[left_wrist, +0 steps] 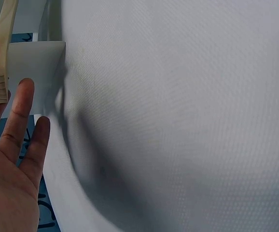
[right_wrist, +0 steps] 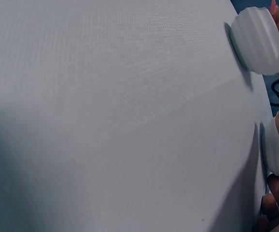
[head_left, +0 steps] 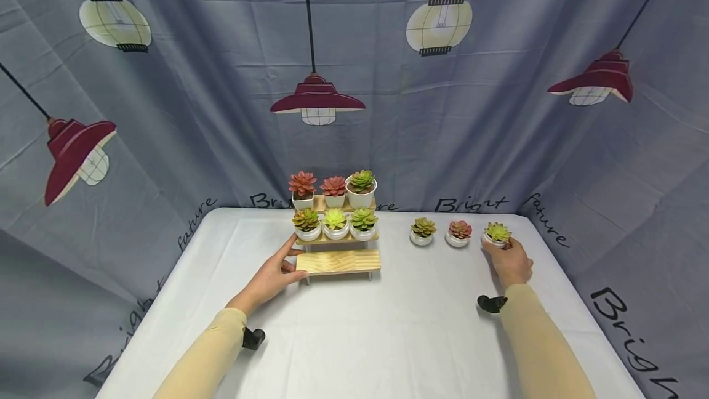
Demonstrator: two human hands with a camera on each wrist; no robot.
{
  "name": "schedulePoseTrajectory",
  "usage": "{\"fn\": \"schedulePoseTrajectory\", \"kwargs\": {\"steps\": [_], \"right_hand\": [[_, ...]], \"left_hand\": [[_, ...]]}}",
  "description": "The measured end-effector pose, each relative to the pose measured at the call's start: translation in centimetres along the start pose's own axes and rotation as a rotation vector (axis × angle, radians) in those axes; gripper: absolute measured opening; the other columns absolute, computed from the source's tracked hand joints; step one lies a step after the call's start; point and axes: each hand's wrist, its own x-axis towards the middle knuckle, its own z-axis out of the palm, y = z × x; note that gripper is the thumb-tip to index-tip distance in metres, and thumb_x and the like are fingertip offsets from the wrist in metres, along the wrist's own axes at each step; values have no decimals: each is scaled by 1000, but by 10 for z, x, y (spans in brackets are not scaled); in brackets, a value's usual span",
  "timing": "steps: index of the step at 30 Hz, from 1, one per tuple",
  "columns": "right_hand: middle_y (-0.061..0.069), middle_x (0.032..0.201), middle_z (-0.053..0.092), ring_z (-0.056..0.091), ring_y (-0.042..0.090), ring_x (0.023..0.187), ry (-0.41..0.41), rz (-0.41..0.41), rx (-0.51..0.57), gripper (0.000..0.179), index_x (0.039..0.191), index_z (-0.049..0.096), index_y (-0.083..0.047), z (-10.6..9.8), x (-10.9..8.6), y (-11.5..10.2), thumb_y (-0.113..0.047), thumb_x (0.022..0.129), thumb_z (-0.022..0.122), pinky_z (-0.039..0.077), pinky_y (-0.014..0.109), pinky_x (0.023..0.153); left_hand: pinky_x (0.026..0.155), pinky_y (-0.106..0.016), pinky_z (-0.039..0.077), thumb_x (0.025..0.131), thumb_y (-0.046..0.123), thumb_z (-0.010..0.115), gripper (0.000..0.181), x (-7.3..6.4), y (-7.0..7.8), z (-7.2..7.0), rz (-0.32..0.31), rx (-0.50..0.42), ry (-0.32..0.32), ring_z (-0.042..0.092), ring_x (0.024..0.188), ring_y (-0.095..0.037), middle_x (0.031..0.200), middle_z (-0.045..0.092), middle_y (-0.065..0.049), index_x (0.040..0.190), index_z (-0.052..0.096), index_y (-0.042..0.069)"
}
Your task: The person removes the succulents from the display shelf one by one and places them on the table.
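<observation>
A three-tier wooden plant stand (head_left: 338, 261) stands at the table's back, left of centre. My left hand (head_left: 274, 275) is at its left end, thumb and forefinger gripping the lowest board (left_wrist: 2, 53), the other fingers extended. Small potted succulents fill the upper two tiers, among them a red one (head_left: 334, 189) and a bright green one (head_left: 335, 221); the lowest board is bare. At the right, my right hand (head_left: 511, 261) grips the white pot of a yellow-green succulent (head_left: 497, 232). In the right wrist view, the thumb presses the side of this pot (right_wrist: 277, 150), its base close to the tabletop.
Left of the right hand, a reddish succulent (head_left: 459, 233) and a green succulent (head_left: 423, 231) in white pots stand in a row. The table (head_left: 388, 337) has a white cover. Behind it hangs a grey-blue curtain (head_left: 221, 109) printed with lamps.
</observation>
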Motion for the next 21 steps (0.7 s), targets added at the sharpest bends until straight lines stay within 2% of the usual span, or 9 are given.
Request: {"fn": "schedulePoseTrajectory", "kwargs": {"steps": [4,7,10,13,16,21], "right_hand": [[27,156,39,29,48,138,-18,-7,3,95,162,21,0,-3,-1,2,-51,95,65,23,61,116],[28,152,42,30,48,137,-20,-20,8,100,162,18,1,-6,-4,4,-55,94,66,24,61,115],[27,149,44,31,47,136,-7,-38,26,106,163,16,-1,-10,-7,7,-61,92,66,26,61,114],[25,151,45,32,47,136,15,-77,36,107,164,17,-3,-15,-11,11,-65,91,65,27,61,113],[23,152,46,33,46,135,45,-128,37,105,164,18,-4,-22,-13,16,-65,92,64,28,61,112],[24,150,48,34,44,132,94,-205,47,96,162,23,-3,-32,-14,20,-58,95,65,30,59,107]], "left_hand": [[77,-35,52,89,33,83,103,0,2,0,6,-1,-3,63,89,-17,144,55,-7,166,14,31],[84,-39,54,89,33,83,103,1,3,0,4,-1,-4,63,93,-18,144,55,-7,166,14,30],[98,-46,52,89,34,83,104,1,3,-1,1,-8,-3,62,107,-22,144,55,-6,166,14,29],[111,-51,43,89,32,83,104,2,2,-1,12,-26,-2,57,124,-31,143,55,-8,166,14,27],[116,-54,37,89,32,83,105,2,0,0,21,-42,-9,50,135,-38,143,55,-11,167,13,25],[117,-56,35,89,32,82,105,2,2,1,14,-77,-17,45,139,-41,148,51,-13,167,11,25]]}}
